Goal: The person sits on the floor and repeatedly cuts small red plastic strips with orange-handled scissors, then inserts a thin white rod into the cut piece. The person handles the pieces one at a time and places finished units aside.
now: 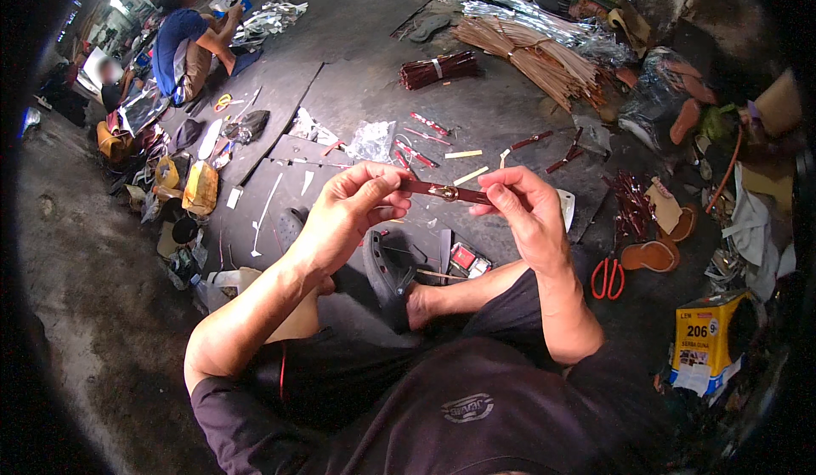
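A dark red strap with a gold-coloured buckle is stretched level between my two hands, above my crossed legs. My left hand pinches its left end between thumb and fingers. At the other end, my right hand grips the strap the same way. On the floor just beyond lie several more red straps, some with buckles, and narrow pale strips. Below the held strap, a dark clog is on my foot, beside a small red and white box.
Red-handled scissors and tan soles lie to the right, near a yellow tin. Farther off are a tied dark red bundle and long tan strips. A yellow jug stands left. Another person sits at the far left.
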### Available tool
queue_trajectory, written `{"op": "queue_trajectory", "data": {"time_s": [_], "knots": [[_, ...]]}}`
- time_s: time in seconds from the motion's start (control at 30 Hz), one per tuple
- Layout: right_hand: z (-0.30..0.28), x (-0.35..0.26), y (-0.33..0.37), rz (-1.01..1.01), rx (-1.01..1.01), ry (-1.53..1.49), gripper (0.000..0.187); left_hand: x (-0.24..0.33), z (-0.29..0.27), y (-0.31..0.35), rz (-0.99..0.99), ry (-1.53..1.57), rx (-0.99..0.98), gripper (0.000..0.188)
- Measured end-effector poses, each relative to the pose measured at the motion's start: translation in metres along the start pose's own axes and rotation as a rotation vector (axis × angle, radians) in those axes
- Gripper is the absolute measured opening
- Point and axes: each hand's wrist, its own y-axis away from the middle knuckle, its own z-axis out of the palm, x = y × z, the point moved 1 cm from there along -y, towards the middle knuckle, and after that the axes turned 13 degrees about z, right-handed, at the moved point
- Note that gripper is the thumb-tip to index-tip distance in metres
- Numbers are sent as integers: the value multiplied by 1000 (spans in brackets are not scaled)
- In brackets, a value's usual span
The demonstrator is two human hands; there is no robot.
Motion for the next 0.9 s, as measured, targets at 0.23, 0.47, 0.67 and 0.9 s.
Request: {"op": "queue_trajectory", "data": {"time_s": [0.23, 0.47, 0.67, 0.9], "knots": [[4, 19, -10, 91, -186, -408, 17, -6, -2, -3, -97, 130, -59, 21], [9, 15, -8, -41, 9, -89, 21, -5, -1, -3, -75, 190, -5, 23], [26, -1, 2, -574, 171, 739, 22, -6, 4, 1, 16, 53, -45, 28], [37, 8, 4, -531, 165, 607, 28, -6, 8, 4, 48, -37, -25, 24]]}}
